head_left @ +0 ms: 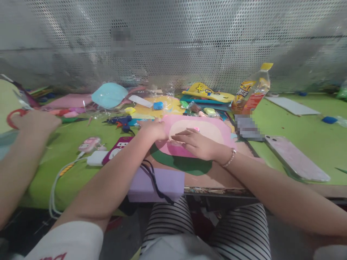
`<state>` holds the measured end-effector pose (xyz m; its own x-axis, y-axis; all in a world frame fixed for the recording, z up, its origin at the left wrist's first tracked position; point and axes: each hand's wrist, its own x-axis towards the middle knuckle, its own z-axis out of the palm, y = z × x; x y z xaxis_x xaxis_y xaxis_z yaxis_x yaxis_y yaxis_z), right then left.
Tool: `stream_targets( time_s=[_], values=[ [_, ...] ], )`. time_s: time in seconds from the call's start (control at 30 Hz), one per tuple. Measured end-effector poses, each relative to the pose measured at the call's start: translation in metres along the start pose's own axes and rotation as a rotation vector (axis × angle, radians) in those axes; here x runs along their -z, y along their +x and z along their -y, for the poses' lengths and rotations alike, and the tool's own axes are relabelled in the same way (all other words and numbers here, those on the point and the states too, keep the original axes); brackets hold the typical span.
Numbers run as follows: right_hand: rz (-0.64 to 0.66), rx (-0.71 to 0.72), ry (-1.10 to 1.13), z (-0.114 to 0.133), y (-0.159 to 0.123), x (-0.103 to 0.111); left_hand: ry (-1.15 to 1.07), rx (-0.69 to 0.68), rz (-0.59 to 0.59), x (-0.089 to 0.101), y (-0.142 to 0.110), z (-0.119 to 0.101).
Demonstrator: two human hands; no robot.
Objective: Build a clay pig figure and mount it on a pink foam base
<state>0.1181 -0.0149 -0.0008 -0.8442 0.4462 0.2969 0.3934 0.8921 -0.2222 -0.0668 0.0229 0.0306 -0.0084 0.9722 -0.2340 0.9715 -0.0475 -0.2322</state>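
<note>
A pink paper sheet with a cream oval on it lies in front of me, over a dark green paper piece. At the sheet's left edge, my left hand grips it with bent fingers, partly hidden from view. My right hand lies over the oval and the sheet's lower part, its fingers stretched out toward the left. Just beyond those fingers, a small bright pink piece shows on the oval.
At far left, another person's hand holds red-handled scissors. A glue gun, a purple power strip with cables, and a lavender box lie nearby. A drink bottle and phone are at right.
</note>
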Motion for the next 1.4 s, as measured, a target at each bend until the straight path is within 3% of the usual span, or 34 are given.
stream_targets(
  time_s=[0.13, 0.33, 0.73, 0.83, 1.03, 1.2, 1.4],
  values=[
    [0.065, 0.049, -0.030, -0.001, 0.000, -0.002, 0.001, -0.002, -0.004, 0.000, 0.000, 0.000],
    [0.067, 0.095, -0.160, -0.001, 0.001, -0.011, 0.006, -0.004, 0.007, 0.003, -0.004, -0.002],
    [0.096, 0.202, -0.350, 0.002, 0.005, -0.006, -0.009, -0.003, 0.025, 0.004, -0.004, -0.003],
    [0.085, 0.191, -0.303, 0.003, 0.005, -0.007, -0.008, -0.002, 0.014, 0.004, -0.004, -0.003],
    [-0.061, 0.037, -0.091, 0.000, 0.001, -0.003, 0.002, -0.006, 0.005, 0.002, -0.003, -0.002],
    [0.009, 0.109, -0.106, 0.002, 0.003, -0.005, 0.010, -0.010, 0.011, 0.004, -0.005, -0.003],
    [0.090, 0.087, 0.011, 0.002, 0.003, -0.004, -0.012, -0.016, 0.014, 0.003, -0.002, -0.003]
  ],
)
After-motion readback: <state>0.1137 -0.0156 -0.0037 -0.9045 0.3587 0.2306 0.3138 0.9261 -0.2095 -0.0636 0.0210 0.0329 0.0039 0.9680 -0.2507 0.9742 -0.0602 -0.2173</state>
